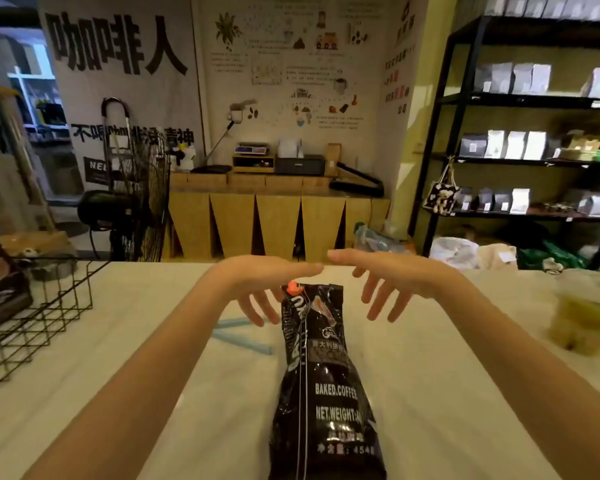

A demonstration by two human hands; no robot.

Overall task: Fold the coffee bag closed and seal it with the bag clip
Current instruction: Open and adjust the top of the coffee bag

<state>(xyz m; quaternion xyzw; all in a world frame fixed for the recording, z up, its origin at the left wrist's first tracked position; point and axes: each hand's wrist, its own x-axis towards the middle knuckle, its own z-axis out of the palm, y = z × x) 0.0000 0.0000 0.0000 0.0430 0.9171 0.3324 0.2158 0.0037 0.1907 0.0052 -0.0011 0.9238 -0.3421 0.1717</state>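
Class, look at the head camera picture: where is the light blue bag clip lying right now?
The light blue plastic bag clip lies on the white table, just left of the black coffee bag, below the left hand.

Coffee bag (321, 368) flat on table (430, 393); both hands spread above top, empty.

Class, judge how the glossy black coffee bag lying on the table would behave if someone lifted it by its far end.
The glossy black coffee bag looks crinkled and soft, so it would probably sag. Its shiny film may feel slippery. Its bulging body suggests noticeable weight.
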